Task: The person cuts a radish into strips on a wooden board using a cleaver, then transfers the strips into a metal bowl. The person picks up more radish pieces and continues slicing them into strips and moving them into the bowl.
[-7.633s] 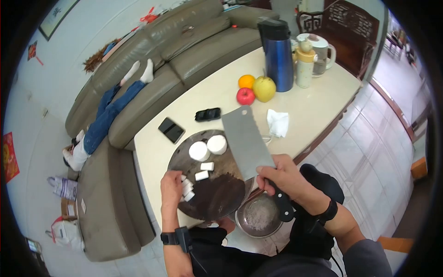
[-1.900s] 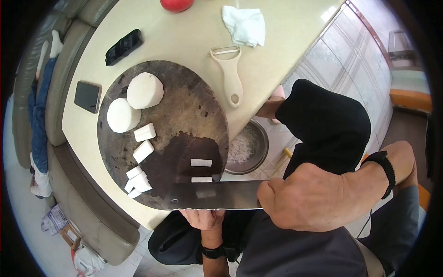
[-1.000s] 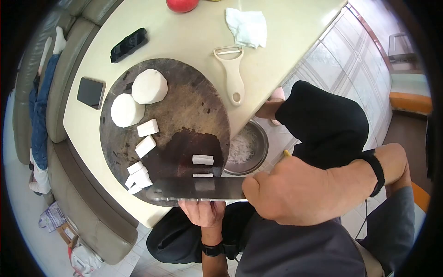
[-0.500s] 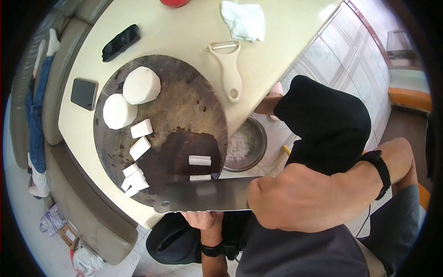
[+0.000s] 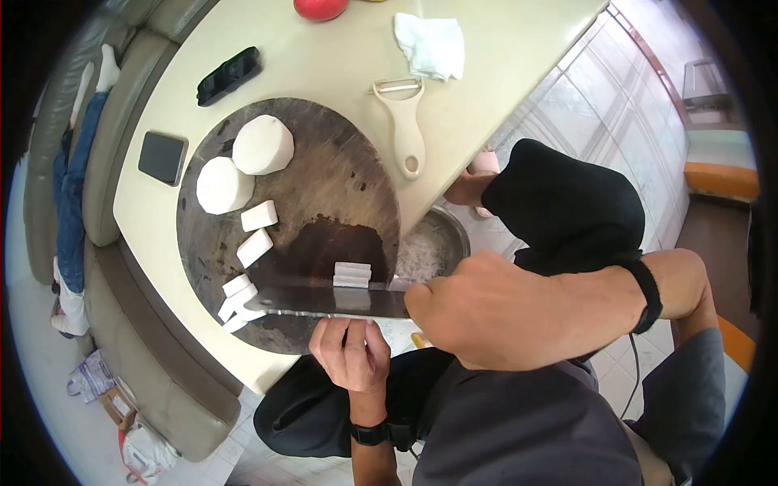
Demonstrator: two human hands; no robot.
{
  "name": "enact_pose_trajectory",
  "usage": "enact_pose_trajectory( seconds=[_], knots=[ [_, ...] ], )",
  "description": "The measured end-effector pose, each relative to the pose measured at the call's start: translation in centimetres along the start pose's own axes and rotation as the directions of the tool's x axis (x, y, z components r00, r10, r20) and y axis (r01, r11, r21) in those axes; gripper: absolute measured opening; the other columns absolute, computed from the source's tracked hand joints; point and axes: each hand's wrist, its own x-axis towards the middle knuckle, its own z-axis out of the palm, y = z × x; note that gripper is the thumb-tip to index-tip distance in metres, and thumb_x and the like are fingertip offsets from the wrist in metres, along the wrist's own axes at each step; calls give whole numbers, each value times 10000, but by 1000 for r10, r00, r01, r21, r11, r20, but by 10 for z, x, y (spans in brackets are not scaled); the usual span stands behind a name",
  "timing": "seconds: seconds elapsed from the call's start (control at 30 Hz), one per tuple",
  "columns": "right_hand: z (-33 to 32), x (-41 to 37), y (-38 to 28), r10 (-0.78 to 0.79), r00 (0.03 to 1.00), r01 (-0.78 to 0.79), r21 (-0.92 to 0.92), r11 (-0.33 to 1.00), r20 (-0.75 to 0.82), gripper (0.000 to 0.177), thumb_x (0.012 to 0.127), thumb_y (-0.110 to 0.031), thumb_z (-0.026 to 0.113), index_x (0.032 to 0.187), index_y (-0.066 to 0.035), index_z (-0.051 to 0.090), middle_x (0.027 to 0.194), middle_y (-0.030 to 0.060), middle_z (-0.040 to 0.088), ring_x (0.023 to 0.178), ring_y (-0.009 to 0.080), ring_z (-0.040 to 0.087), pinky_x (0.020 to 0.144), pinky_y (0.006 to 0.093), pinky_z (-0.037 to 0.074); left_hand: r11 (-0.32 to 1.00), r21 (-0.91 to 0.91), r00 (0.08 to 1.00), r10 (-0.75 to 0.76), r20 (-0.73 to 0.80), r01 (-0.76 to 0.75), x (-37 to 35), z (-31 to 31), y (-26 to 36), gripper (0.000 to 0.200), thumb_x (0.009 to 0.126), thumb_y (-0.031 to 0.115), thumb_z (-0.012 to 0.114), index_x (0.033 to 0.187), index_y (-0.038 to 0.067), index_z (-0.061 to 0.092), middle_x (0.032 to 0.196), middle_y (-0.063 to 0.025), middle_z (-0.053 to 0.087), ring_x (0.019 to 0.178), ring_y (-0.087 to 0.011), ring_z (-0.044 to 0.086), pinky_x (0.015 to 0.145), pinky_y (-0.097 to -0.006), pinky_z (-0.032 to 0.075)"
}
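Note:
My right hand (image 5: 494,312) is wrapped round the handle of a wide cleaver (image 5: 340,301), its blade lying across the near part of a round wooden chopping board (image 5: 332,162). Just on the near side of the blade, my left hand (image 5: 350,352) has its fingers bent together; whatever they press on is hidden by the blade. Beyond the blade rest thin white radish strips (image 5: 352,274). To their left sit small radish blocks (image 5: 237,304), with two larger blocks (image 5: 255,248) further up. Two thick round radish chunks (image 5: 263,145) stand at the board's far left.
On the table (image 5: 502,49) are a peeler (image 5: 407,134), a white cloth (image 5: 430,46), a black case (image 5: 230,77), a dark square object (image 5: 162,158) and a red object (image 5: 320,6). A metal bowl (image 5: 463,235) stands below the table edge. A person's legs (image 5: 77,194) stretch along the sofa.
The cleaver and both my hands have moved up the view, further over the board. The strips now lie close together, where two stood apart before. The view has shifted slightly.

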Motion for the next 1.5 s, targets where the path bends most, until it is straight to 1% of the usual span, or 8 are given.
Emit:
enact_pose_trajectory(
  seconds=[0.13, 0.43, 0.5, 0.63, 1.0, 1.23, 1.43, 1.5],
  knots=[
    [-14, -8, -18, 105, 979, -100, -35, 994, 176, 108, 686, -61, 644, 669, 37, 602, 694, 164, 587, 649, 314, 650, 469, 395, 478, 1000, 16, 1000, 5, 10, -5, -12, 0, -8, 132, 787, 47, 704, 897, -14, 665, 1005, -171, 623, 881, -396, 604, 806, -471, 496],
    [-12, -18, -19, 78, 980, -59, -104, 993, 183, 120, 675, -68, 642, 662, 47, 610, 712, 155, 578, 631, 295, 641, 488, 378, 497, 999, 31, 1000, 21, 11, -21, -18, -2, -9, 301, 797, 230, 760, 935, -16, 657, 1064, -227, 640, 945, -436, 614, 842, -490, 491],
    [-7, -17, -15, -16, 995, 24, -88, 996, 96, 231, 640, -63, 645, 719, 64, 469, 547, 113, 505, 450, 252, 573, 357, 363, 436, 999, 25, 1000, 28, 8, -28, -18, -2, -9, 307, 805, 236, 752, 941, -22, 655, 1060, -237, 639, 947, -432, 616, 846, -496, 490],
    [-10, -8, -14, -41, 986, 48, -43, 998, 164, 215, 646, -59, 642, 708, 65, 478, 558, 120, 509, 474, 258, 589, 374, 368, 447, 999, 51, 1000, 8, -11, -7, -24, 0, -12, 272, 852, 271, 698, 960, 23, 683, 1058, -207, 644, 981, -415, 623, 856, -516, 480],
    [8, 7, -2, 74, 994, -71, -36, 997, 83, 217, 669, -46, 654, 810, 86, 557, 616, 158, 577, 566, 322, 633, 474, 404, 488, 1000, 1, 1000, 5, 8, -5, -5, 0, -5, 132, 750, -38, 697, 873, -8, 662, 935, -131, 610, 844, -338, 604, 751, -432, 517],
    [-2, -4, -6, 42, 999, -42, 12, 999, 3, 237, 633, -22, 665, 790, 59, 507, 597, 163, 560, 538, 339, 615, 458, 413, 465, 1000, 4, 999, 30, -17, -30, -4, 2, -3, 193, 719, -81, 680, 898, -16, 645, 980, -133, 616, 872, -329, 590, 776, -418, 497],
    [-13, -12, -11, 68, 988, -58, -69, 996, 138, 232, 628, -13, 652, 757, 38, 466, 586, 141, 529, 504, 323, 590, 425, 398, 439, 1000, -1, 1000, 18, -3, -18, -8, 1, -6, 260, 711, -82, 675, 954, 5, 647, 1012, -138, 616, 917, -334, 589, 809, -424, 489],
    [-11, -14, -8, 17, 999, -15, -82, 997, 27, 218, 636, -9, 642, 759, 37, 468, 596, 144, 535, 503, 318, 588, 425, 396, 440, 1000, -7, 1000, 2, -3, -2, -4, 1, -4, 253, 714, -78, 677, 951, 6, 647, 1024, -137, 612, 935, -335, 585, 818, -424, 486]
  ],
)
